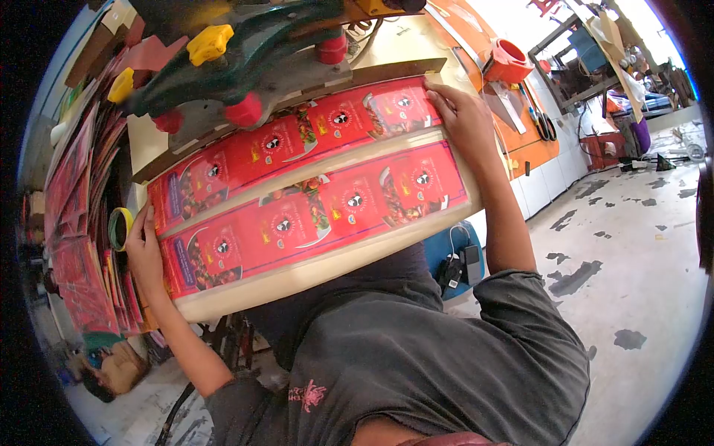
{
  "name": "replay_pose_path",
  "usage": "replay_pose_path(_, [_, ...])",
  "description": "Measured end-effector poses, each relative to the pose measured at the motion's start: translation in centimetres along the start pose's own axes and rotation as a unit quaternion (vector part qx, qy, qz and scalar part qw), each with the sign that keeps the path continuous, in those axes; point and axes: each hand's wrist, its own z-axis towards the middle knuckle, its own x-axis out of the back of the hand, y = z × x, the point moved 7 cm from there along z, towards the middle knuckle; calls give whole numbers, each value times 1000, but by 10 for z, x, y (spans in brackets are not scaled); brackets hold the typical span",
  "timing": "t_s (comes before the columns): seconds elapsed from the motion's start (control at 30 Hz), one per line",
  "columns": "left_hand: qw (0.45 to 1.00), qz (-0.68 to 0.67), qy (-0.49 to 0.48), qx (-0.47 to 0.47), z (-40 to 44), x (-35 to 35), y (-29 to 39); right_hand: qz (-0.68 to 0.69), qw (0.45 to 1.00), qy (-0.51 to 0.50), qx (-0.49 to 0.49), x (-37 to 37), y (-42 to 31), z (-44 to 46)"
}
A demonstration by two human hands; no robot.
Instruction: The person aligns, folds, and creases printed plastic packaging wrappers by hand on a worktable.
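A red printed sheet point(297, 213) with two rows of food pictures lies on a cream board point(312, 271) under a green machine point(275, 44) with yellow knobs and red feet. At the sheet's left end, my left hand point(145, 249) rests with its fingertips on the edge. My right hand point(467, 123) holds the upper right corner, thumb and fingers at the sheet's edge. The sheet's far edge lies along a raised brown guide strip point(394, 70).
Stacked red sheets point(78, 275) and a yellow-green tape roll point(120, 229) are at the left. An orange bench point(535, 149) at the right holds a red tape dispenser point(509, 59) and scissors point(547, 125). Another person point(119, 368) is at the lower left.
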Motion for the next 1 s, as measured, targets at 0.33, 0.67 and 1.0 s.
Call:
replay_pose_path(0.33, [998, 24, 55, 12, -10, 11, 41, 117, 993, -26, -9, -4, -2, -2])
replay_pose_path(0.67, [998, -17, 47, 50, -5, 3, 21, 102, 993, -60, -24, -8, -7, 1])
replay_pose_path(1.0, [998, 3, 50, 31, -2, 2, 17, 113, 992, -51, -23, -9, -6, 0])
